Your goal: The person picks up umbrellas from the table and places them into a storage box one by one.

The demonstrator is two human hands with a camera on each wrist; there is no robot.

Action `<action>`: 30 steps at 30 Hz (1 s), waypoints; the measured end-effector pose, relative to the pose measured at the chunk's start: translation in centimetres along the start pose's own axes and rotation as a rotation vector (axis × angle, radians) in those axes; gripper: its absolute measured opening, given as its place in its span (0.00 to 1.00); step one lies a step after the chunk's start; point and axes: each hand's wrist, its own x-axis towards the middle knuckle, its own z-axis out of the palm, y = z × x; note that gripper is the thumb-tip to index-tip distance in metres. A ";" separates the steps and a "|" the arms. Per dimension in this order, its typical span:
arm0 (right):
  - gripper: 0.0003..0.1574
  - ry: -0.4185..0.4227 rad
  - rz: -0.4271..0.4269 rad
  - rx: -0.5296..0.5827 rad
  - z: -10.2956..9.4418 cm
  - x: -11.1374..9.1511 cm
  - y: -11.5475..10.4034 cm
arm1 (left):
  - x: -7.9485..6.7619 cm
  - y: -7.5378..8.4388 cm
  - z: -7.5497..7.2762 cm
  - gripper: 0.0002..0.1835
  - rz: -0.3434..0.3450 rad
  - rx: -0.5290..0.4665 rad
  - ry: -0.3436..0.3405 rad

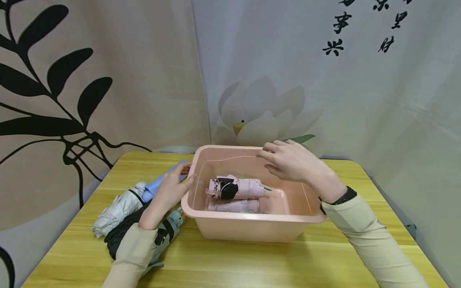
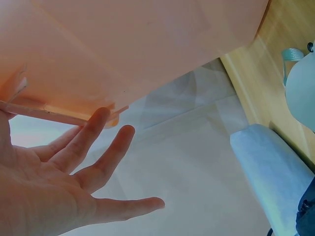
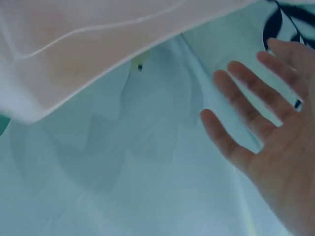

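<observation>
One pink tub (image 1: 248, 230) stands on a table (image 1: 288, 266), two pink umbrellas (image 1: 249, 188) inside; left hand (image 1: 171, 188) at its left end, right hand (image 1: 291, 160) over its far side, both spread, so an uneven push could skew it into the umbrella pile (image 1: 124, 225) at left.

Printed cloth (image 1: 155, 68) behind yellow table (image 1: 252, 264)

Two pink umbrellas (image 1: 248, 190) are lying inside one tub (image 1: 248, 229), on one table (image 1: 345, 260). Four more umbrellas (image 1: 120, 209) are lying left of the tub; two hands (image 1: 293, 162) are showing near its rim.
</observation>
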 end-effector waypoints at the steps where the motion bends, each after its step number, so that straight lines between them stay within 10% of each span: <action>1: 0.15 0.008 0.025 0.010 -0.1 -0.8 0.3 | 0.0 0.0 0.0 0.24 -0.001 -0.002 -0.001; 11: 0.17 0.022 0.337 0.158 1.4 -8.0 1.5 | 0.0 -0.1 0.1 0.23 -0.002 -0.044 -0.022; 20: 0.27 0.176 0.552 0.231 4.3 -10.5 0.4 | -0.1 0.0 0.0 0.24 0.002 -0.003 0.002; 30: 0.36 -0.013 0.806 0.369 4.4 -10.9 -0.3 | -0.2 -0.4 -0.5 0.23 0.111 0.070 0.028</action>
